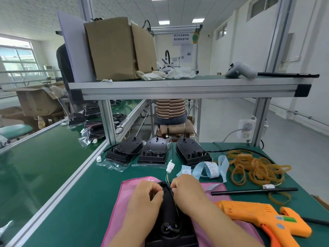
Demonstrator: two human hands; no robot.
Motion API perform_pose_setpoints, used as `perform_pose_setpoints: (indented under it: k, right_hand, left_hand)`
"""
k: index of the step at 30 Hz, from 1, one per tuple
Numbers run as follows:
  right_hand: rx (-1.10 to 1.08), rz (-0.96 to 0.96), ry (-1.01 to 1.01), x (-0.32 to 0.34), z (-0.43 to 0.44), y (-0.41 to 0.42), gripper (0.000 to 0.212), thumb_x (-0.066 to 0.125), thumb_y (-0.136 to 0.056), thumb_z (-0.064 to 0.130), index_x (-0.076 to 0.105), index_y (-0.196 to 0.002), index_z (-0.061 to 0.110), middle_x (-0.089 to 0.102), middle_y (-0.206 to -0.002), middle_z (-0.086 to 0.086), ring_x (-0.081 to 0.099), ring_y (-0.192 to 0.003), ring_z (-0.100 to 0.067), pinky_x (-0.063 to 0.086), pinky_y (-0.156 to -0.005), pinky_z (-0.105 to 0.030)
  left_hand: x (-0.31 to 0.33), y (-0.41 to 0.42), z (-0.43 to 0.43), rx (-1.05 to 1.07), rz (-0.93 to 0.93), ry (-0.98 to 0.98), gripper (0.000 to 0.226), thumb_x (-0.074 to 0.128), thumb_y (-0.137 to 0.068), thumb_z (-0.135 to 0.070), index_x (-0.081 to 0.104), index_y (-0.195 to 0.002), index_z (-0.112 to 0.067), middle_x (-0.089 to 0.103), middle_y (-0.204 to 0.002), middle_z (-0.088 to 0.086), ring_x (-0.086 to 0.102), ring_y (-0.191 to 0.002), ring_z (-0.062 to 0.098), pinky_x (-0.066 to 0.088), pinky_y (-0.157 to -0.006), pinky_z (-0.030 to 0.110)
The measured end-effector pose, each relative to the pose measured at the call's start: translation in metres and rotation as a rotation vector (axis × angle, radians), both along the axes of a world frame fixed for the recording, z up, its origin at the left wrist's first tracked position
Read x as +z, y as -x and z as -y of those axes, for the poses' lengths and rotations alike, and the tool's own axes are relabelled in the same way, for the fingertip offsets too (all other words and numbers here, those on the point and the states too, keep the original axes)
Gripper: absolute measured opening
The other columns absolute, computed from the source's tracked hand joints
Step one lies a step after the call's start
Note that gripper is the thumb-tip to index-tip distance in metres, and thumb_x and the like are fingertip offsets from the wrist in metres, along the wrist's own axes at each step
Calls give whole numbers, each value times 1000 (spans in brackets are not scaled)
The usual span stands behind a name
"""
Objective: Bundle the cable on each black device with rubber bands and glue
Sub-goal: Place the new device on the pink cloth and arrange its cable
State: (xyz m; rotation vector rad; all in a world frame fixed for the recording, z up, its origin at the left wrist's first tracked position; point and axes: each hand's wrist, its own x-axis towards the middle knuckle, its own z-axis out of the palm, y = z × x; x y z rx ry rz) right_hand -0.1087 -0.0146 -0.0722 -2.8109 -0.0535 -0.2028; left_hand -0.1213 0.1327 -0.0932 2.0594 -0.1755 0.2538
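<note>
On pink cloth [121,202] lay black device [168,211], probably for cushioning. Left hand [147,193] gripped its far end, steadying; right hand [187,188] pinched cable [168,177] there. Rubber bands [256,168], glue gun [258,218] waited right of cloth.

White walls [240,32], grey floor [231,118], ceiling light panels [198,20], window [16,56] left, aluminium shelf [178,90] over green bench [80,193].

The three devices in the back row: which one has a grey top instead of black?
The middle device: its domed top looks grey, while the left device and the right device are black.
</note>
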Motion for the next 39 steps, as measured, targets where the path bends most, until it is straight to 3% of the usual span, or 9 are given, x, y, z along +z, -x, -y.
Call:
perform_pose_setpoints:
  k: [3,7,11,13,19,25,29,35,39]
  right_hand:
    - [23,4,84,-1,-4,6,23,52,-92,27,65,-101,10,47,-98,-9,57,-103,-30,31,-70,-29]
    - [26,-96,82,7,-4,7,26,62,-88,31,67,-102,10,62,-108,-12,58,-99,-29,33,-69,-26]
    - [-2,-113,64,13,-6,7,8,56,-84,12,58,-77,9,53,-79,-11,43,-78,-26,24,-47,-23]
    - [-2,-130,8,13,-7,8,20,54,-80,9,44,-64,13,43,-70,-8,42,-77,-28,21,-45,-22]
    - [-39,-235,-412,13,6,2,20,64,-77,4,60,-84,22,68,-91,-3,66,-98,-27,55,-86,-35]
    - [-71,-148,-235,11,11,2,25,79,-71,34,55,-72,35,50,-103,6,58,-95,-14,49,-77,-27]
    - [-59,-120,-418,3,25,11,23,77,-73,45,61,-77,30,59,-77,12,55,-73,-4,44,-66,-22]
    - [-334,145,-460,6,86,1,14,63,-89,29,63,-74,28,65,-80,13,61,-77,-9,53,-74,-31]
    - [-619,272,-379,1,156,-14,17,63,-91,16,65,-75,22,71,-89,-3,55,-67,-13,48,-60,-29]
  left_hand:
    - [2,-4,9,-33,33,-244,23,63,-86,-13,64,-77,-34,56,-99,-13,52,-96,4,44,-86,27]
    - [-6,-4,13,-2,94,-325,22,60,-87,-10,70,-101,-23,49,-106,-12,44,-108,10,38,-96,28]
    - [-6,0,11,-13,120,-293,20,60,-89,-11,69,-103,-22,47,-106,-14,42,-108,8,38,-95,26]
    - [-5,1,11,-16,118,-306,19,60,-89,-13,68,-104,-23,46,-107,-13,42,-109,8,38,-95,28]
    - [-3,1,11,-21,117,-365,26,58,-91,-17,64,-112,-30,46,-111,-15,40,-111,8,37,-95,29]
    - [-5,-1,11,-59,182,-397,36,58,-91,-15,64,-119,-36,47,-110,-17,36,-106,6,34,-95,22]
    - [-8,-2,10,-64,205,-375,32,59,-91,-14,69,-114,-34,46,-103,-18,37,-103,5,35,-93,21]
    - [-7,-1,10,-67,211,-349,31,59,-92,-11,70,-111,-32,44,-99,-24,38,-102,4,31,-88,14]
    - [-6,0,10,-67,197,-335,30,57,-94,-13,69,-113,-33,43,-99,-25,37,-103,0,27,-85,10]
